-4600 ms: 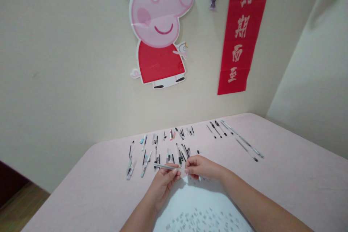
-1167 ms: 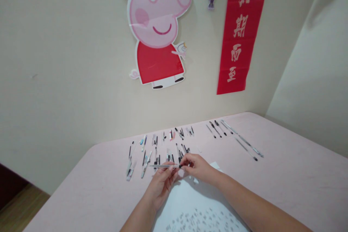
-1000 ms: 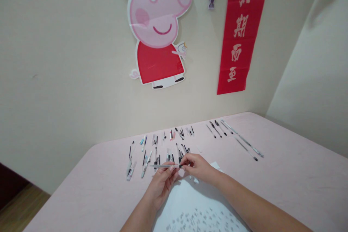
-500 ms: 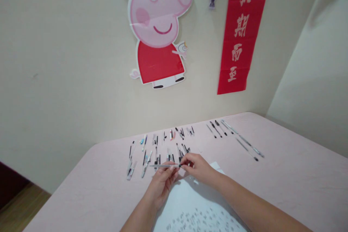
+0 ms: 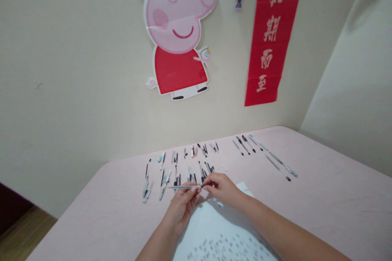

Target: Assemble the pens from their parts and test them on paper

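My left hand (image 5: 183, 205) pinches a thin clear pen barrel (image 5: 180, 186) and holds it level just above the pink table (image 5: 321, 200). At the barrel's right end my right hand (image 5: 223, 187) has thumb and finger closed on a small dark end piece (image 5: 203, 186). Both hands hover over the far edge of a white sheet of paper (image 5: 214, 232) covered in small pen marks. Right behind them lie rows of pen parts (image 5: 177, 169).
Several whole pens (image 5: 266, 155) lie in a row at the table's back right. A cartoon pig cut-out (image 5: 179, 32) and a red banner (image 5: 272, 34) hang on the wall. The table's left edge (image 5: 70, 208) drops to a wooden floor.
My right hand moved from the paper's edge up to the barrel's right end and closed on the dark end piece. Over the last second the hands barely moved.
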`<action>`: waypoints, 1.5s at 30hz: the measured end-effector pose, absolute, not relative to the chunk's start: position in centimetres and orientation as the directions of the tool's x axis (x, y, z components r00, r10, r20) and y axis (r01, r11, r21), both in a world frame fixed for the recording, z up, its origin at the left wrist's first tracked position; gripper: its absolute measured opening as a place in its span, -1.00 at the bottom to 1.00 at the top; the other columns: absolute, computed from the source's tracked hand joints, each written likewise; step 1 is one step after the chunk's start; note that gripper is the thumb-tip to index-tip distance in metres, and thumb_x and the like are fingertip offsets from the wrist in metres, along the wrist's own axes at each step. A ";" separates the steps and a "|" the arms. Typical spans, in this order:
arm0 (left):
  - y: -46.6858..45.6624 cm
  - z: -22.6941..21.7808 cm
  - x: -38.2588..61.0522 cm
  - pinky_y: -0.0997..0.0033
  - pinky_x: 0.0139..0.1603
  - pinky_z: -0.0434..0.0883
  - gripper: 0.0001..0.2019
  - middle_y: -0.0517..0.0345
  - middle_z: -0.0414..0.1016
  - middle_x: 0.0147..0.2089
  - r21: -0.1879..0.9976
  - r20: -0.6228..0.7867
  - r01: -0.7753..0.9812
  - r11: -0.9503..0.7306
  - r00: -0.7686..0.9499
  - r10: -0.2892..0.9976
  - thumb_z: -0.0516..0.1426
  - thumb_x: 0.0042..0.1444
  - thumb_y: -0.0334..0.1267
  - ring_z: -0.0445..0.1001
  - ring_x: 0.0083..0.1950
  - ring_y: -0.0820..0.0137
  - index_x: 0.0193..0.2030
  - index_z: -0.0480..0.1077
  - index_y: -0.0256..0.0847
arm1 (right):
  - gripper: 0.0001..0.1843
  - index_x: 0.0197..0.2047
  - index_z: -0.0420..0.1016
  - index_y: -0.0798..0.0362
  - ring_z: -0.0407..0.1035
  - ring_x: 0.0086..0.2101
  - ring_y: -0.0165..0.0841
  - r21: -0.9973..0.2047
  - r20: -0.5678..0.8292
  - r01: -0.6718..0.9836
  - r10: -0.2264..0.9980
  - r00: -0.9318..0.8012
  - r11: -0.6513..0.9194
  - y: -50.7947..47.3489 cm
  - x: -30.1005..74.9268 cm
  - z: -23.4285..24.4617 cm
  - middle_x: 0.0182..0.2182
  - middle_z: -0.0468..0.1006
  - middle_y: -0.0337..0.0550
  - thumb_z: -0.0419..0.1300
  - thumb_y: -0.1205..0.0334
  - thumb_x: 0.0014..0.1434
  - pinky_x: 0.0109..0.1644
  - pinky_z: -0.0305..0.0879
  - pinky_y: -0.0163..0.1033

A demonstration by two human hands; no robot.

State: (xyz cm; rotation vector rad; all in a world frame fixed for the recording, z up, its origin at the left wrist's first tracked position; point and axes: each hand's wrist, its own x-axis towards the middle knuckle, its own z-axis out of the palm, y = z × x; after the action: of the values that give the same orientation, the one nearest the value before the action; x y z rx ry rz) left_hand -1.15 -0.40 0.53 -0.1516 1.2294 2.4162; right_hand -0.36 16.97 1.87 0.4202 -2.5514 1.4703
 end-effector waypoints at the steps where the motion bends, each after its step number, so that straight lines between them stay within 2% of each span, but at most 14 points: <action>1: -0.4 0.5 -1.1 0.62 -0.29 0.50 -0.88 0.02 0.58 -0.39 0.750 -0.280 -0.412 -0.517 -0.907 0.316 0.26 -0.03 -0.53 0.56 -0.36 0.49 -0.32 0.47 -0.36 | -0.84 -0.39 0.56 0.10 0.36 -0.42 -0.40 -0.819 0.280 -0.322 -0.160 -0.947 0.475 17.0 -0.4 1.8 -0.46 0.53 -0.18 0.17 0.47 -0.01 -0.37 0.20 -0.36; 9: -0.4 0.6 -1.0 0.62 -0.28 0.50 -0.87 0.07 0.57 -0.38 0.769 -0.263 -0.395 -0.503 -0.912 0.313 0.28 -0.06 -0.52 0.55 -0.35 0.49 -0.33 0.48 -0.34 | -0.88 -0.43 0.51 0.12 0.36 -0.45 -0.39 -0.844 0.216 -0.274 -0.177 -0.960 0.462 16.8 -0.3 1.6 -0.50 0.51 -0.19 0.14 0.41 0.05 -0.39 0.18 -0.36; 15: -0.2 0.5 -1.0 0.62 -0.31 0.50 -0.88 0.08 0.56 -0.41 0.759 -0.280 -0.397 -0.516 -0.914 0.292 0.26 -0.05 -0.55 0.55 -0.39 0.50 -0.35 0.48 -0.33 | -0.82 -0.49 0.41 0.13 0.32 -0.51 -0.43 -0.886 0.143 -0.222 -0.215 -0.966 0.406 16.6 -0.2 1.3 -0.58 0.45 -0.24 0.07 0.37 0.12 -0.43 0.17 -0.38; 18: -0.1 0.7 -1.0 0.63 -0.30 0.50 -0.90 0.04 0.57 -0.40 0.759 -0.287 -0.395 -0.517 -0.916 0.279 0.23 -0.01 -0.56 0.55 -0.38 0.50 -0.35 0.49 -0.34 | -0.81 -0.49 0.38 0.12 0.30 -0.51 -0.44 -0.882 0.162 -0.243 -0.226 -0.961 0.404 16.6 -0.2 1.1 -0.58 0.42 -0.25 0.06 0.35 0.13 -0.43 0.15 -0.38; 22: 0.0 1.0 -0.9 0.63 -0.29 0.50 -0.89 0.02 0.57 -0.39 0.754 -0.292 -0.388 -0.531 -0.921 0.259 0.19 0.03 -0.59 0.55 -0.37 0.51 -0.36 0.49 -0.36 | -0.92 -0.35 0.42 0.10 0.31 -0.47 -0.43 -0.877 0.216 -0.279 -0.199 -0.956 0.391 16.6 -0.2 1.1 -0.51 0.44 -0.25 0.09 0.35 0.11 -0.40 0.17 -0.37; 24: 0.0 1.1 -0.8 0.63 -0.29 0.50 -0.90 0.02 0.57 -0.38 0.753 -0.290 -0.385 -0.533 -0.922 0.257 0.20 0.02 -0.58 0.55 -0.37 0.51 -0.36 0.49 -0.36 | -0.89 -0.30 0.43 0.09 0.31 -0.44 -0.43 -0.861 0.241 -0.297 -0.184 -0.953 0.414 16.7 0.0 1.2 -0.47 0.45 -0.25 0.13 0.40 0.06 -0.37 0.17 -0.37; 32: -0.1 1.0 -0.7 0.61 -0.28 0.49 -0.86 0.01 0.58 -0.38 0.773 -0.270 -0.388 -0.502 -0.917 0.294 0.32 -0.10 -0.49 0.55 -0.36 0.47 -0.35 0.49 -0.36 | -0.92 -0.37 0.43 0.09 0.29 -0.42 -0.41 -0.775 0.276 -0.336 -0.192 -0.942 0.535 16.6 0.4 1.7 -0.46 0.44 -0.22 0.12 0.38 0.09 -0.36 0.13 -0.36; 39: -0.1 0.9 -0.7 0.57 -0.24 0.48 -0.81 0.02 0.59 -0.36 0.786 -0.249 -0.395 -0.475 -0.906 0.341 0.35 -0.15 -0.43 0.55 -0.33 0.46 -0.35 0.48 -0.33 | -0.69 -0.55 0.34 0.10 0.20 -0.52 -0.44 -0.725 0.261 -0.359 -0.248 -0.933 0.588 16.6 0.3 1.5 -0.61 0.33 -0.27 0.02 0.29 0.21 -0.43 0.03 -0.36; 45: -0.1 1.1 -0.6 0.54 -0.22 0.48 -0.80 0.04 0.58 -0.37 0.792 -0.236 -0.394 -0.467 -0.902 0.360 0.36 -0.15 -0.41 0.54 -0.33 0.45 -0.34 0.48 -0.33 | -0.63 -0.56 0.33 0.09 0.25 -0.53 -0.43 -0.760 0.229 -0.336 -0.255 -0.939 0.556 16.8 0.1 1.3 -0.61 0.36 -0.26 -0.03 0.23 0.26 -0.41 0.07 -0.35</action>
State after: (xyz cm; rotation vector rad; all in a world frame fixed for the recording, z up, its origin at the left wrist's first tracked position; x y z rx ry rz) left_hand -0.62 -0.12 1.13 -0.0496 1.2918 2.3676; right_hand 0.10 16.83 1.26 0.5119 -2.6890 1.3432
